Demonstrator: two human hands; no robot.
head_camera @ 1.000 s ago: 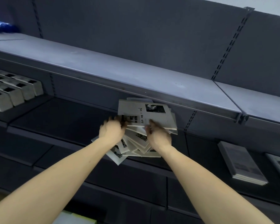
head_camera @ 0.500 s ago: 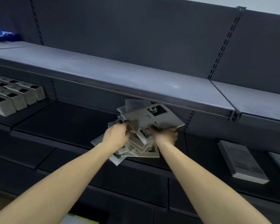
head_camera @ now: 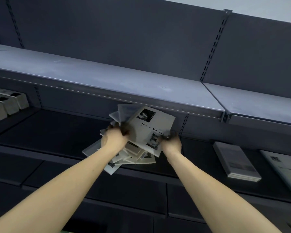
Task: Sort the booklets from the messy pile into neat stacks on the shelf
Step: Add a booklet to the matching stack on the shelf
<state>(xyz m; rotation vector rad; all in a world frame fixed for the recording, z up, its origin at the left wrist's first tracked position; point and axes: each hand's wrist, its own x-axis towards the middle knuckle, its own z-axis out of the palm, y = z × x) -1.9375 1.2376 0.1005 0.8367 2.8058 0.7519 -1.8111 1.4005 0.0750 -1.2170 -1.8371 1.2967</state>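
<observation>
Dark metal shelf (head_camera: 40, 132) under a grey upper shelf (head_camera: 91, 78), fanned messy pile of pale booklets (head_camera: 138, 158) at its front edge, neat grey booklet stack (head_camera: 235, 162) towards its right end, pale boxes (head_camera: 8, 105) at its left end

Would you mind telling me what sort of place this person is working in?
Probably a shop or stockroom display aisle: dark metal shelves hang on slotted uprights, neat booklet stacks lie to the right, and both hands work a messy pile of printed booklets.

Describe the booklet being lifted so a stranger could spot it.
Under the long grey upper shelf, find the messy pile between both hands. The top booklet is tilted up off it, alone showing its whole cover: a dark photo above scattered letters.
</observation>
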